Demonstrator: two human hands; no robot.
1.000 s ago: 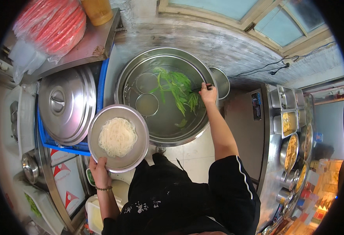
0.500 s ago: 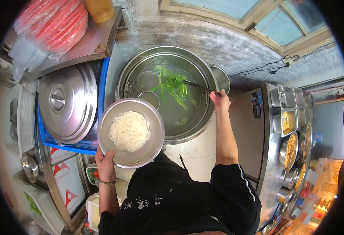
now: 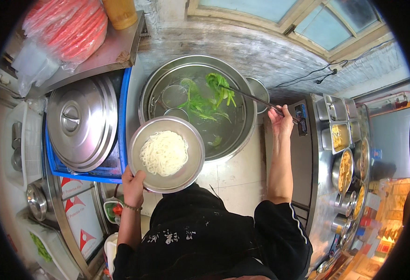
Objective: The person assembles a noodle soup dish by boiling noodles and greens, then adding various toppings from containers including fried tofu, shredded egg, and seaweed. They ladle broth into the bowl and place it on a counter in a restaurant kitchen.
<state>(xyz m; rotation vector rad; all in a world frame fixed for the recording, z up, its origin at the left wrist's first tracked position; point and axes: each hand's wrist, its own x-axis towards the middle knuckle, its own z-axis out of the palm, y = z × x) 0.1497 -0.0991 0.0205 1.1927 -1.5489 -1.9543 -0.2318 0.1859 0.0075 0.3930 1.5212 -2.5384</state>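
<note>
My left hand [image 3: 133, 185] grips the near rim of a steel bowl [image 3: 189, 171] that holds white noodles [image 3: 164, 152]. The bowl hangs at the near edge of a big steel pot [image 3: 244, 95] of hot water. My right hand [image 3: 281, 119] holds long chopsticks [image 3: 251, 97] that lift a bunch of green leaves [image 3: 220, 88] above the water. More greens [image 3: 197, 106] float in the pot next to two wire strainer baskets [image 3: 174, 95].
A large steel lid [image 3: 80, 121] rests on a blue crate [image 3: 123, 108] at the left. A bag of red stuff [image 3: 67, 30] sits on a steel shelf behind it. Steel condiment tubs [image 3: 341, 135] line the counter at the right. A small pan [image 3: 259, 91] stands behind the pot.
The bowl of noodles has moved right and toward the pot. My right hand has pulled back to the right, and the chopsticks now lift greens out of the water.
</note>
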